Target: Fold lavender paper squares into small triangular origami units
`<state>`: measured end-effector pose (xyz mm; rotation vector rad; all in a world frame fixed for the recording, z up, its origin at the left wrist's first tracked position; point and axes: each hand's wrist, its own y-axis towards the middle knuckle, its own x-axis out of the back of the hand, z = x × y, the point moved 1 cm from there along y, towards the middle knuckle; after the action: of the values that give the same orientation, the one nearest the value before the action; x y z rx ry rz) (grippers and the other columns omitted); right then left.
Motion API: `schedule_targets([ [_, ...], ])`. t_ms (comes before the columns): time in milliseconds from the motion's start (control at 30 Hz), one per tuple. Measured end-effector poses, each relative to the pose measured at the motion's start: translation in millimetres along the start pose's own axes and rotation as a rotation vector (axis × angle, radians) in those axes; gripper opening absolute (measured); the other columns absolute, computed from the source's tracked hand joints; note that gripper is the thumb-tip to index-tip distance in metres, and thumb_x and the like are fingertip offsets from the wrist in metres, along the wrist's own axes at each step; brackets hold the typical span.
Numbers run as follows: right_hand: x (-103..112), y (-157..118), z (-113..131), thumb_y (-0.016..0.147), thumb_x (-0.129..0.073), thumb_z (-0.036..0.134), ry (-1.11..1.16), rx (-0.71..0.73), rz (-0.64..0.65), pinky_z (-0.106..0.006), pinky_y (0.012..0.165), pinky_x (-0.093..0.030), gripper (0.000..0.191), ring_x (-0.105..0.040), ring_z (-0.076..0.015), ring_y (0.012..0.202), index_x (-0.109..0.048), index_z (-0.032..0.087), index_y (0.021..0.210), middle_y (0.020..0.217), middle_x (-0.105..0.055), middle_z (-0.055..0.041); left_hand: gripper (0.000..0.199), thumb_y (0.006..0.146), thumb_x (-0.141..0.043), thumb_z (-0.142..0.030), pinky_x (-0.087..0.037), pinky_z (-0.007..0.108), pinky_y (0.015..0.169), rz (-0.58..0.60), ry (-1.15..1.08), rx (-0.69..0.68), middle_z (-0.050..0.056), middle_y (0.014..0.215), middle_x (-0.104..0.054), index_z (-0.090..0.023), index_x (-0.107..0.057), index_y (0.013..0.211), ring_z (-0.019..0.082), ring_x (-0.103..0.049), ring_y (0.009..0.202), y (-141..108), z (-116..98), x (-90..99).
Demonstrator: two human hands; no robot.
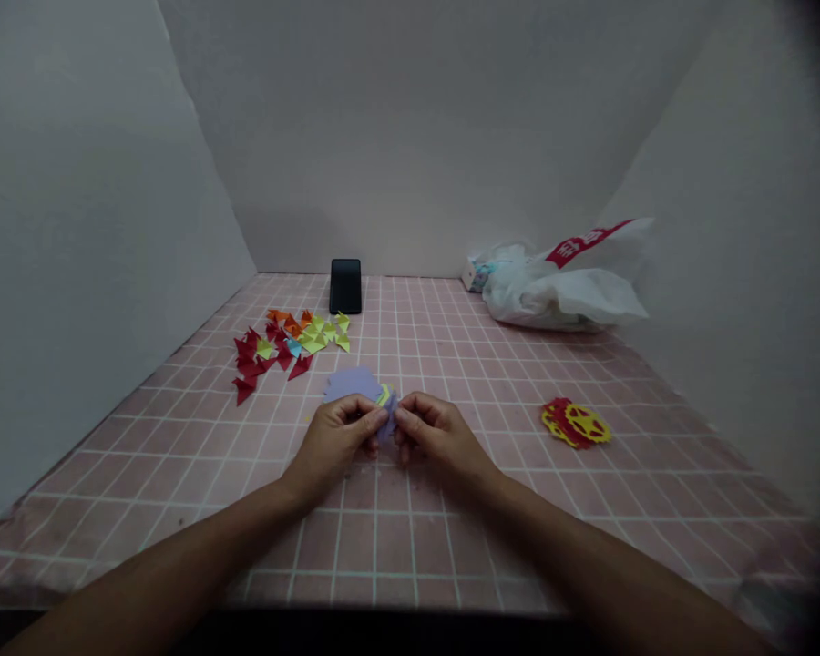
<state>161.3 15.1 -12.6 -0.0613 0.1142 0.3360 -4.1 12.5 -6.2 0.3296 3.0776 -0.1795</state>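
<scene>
Between my two hands is a small folded piece of purple paper point(389, 421), partly hidden by the fingers. My left hand point(345, 433) pinches its left side between thumb and forefinger. On the right side, my right hand point(437, 433) is closed on the same piece in a similar pinch. Just behind my left hand lie flat purple paper sheets point(352, 382), with a bit of yellow paper point(384, 394) showing beside them. Farther left sits a group of small folded paper cranes point(287, 346) in red, orange, yellow and blue.
A black phone point(345, 286) stands toward the back. At the back right lies a white plastic bag point(560, 292) beside a small box point(475, 274). Red and yellow cut-out discs point(578, 424) are piled at the right. Pink checked cloth point(396, 556) covers the table, with pale walls around.
</scene>
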Motion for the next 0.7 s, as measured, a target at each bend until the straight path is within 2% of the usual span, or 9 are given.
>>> schedule_targets([
  [167,-1.6,-1.8,2.2,0.083,-0.065,0.036,-0.044,0.03,0.006,-0.023,0.05,-0.041,0.022,-0.052,-0.0087,0.047,-0.055,0.019,0.073,0.058,-0.059,0.0037,0.026,0.076,-0.072,-0.039,-0.045,0.024,0.06,0.003,-0.037,0.027,-0.002,0.06,-0.062,-0.016,-0.061,0.075,0.01,-0.056,0.056,-0.1,-1.7,-1.4],
  [300,-1.6,-2.6,2.7,0.085,-0.063,0.033,-0.079,0.039,0.007,-0.023,0.049,-0.038,0.02,-0.051,-0.0091,0.048,-0.056,0.019,0.073,0.056,-0.057,0.0041,0.026,0.075,-0.074,-0.038,-0.045,0.023,0.058,0.036,-0.049,0.042,-0.003,0.058,-0.061,-0.016,-0.059,0.073,0.01,-0.055,0.054,0.7,-1.8,-1.3],
  [467,0.9,-1.4,3.2,0.083,-0.065,0.037,-0.002,0.009,0.052,-0.024,0.053,-0.043,0.02,-0.056,-0.0099,0.05,-0.057,0.019,0.078,0.062,-0.062,0.0022,0.029,0.074,-0.074,-0.042,-0.045,0.024,0.055,0.074,-0.087,0.09,-0.003,0.057,-0.061,-0.017,-0.059,0.075,0.01,-0.055,0.05,1.1,-1.3,-0.7],
  [700,2.4,-0.8,2.9,0.081,-0.07,0.041,0.044,-0.035,0.008,-0.022,0.046,-0.038,0.028,-0.054,-0.0087,0.045,-0.054,0.02,0.073,0.058,-0.061,0.0031,0.028,0.079,-0.07,-0.043,-0.051,0.027,0.064,0.067,-0.031,0.076,0.0,0.062,-0.066,-0.017,-0.062,0.074,0.012,-0.061,0.058,-0.2,-3.4,0.4],
])
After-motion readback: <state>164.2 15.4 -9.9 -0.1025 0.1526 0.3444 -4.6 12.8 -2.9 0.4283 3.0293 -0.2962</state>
